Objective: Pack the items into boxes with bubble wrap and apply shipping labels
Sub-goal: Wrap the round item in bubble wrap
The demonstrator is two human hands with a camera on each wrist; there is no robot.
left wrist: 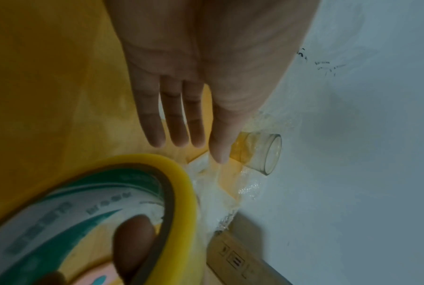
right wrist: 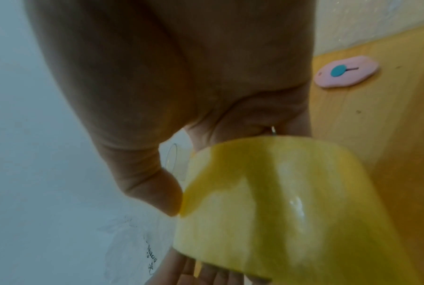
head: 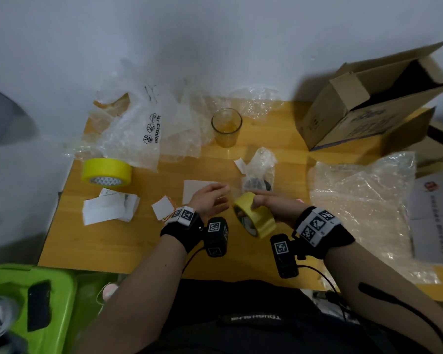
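My right hand (head: 265, 200) grips a yellow tape roll (head: 255, 217) above the table's front middle, with fingers through its core. In the right wrist view the thumb (right wrist: 157, 190) presses the tape roll (right wrist: 279, 202) from outside. My left hand (head: 211, 196) hovers just left of the roll, fingers straight and holding nothing. The left wrist view shows those straight fingers (left wrist: 176, 119) above the tape roll (left wrist: 103, 212). An item wrapped in bubble wrap (head: 260, 172) lies just beyond the hands. An empty glass (head: 226, 126) stands upright further back.
An open cardboard box (head: 368, 103) lies at the back right. A bubble wrap sheet (head: 361, 200) covers the right side. A second yellow tape roll (head: 106, 172), paper labels (head: 108, 206) and air cushion bags (head: 138, 129) lie left. A pink cutter (right wrist: 346, 71) sits near my right hand.
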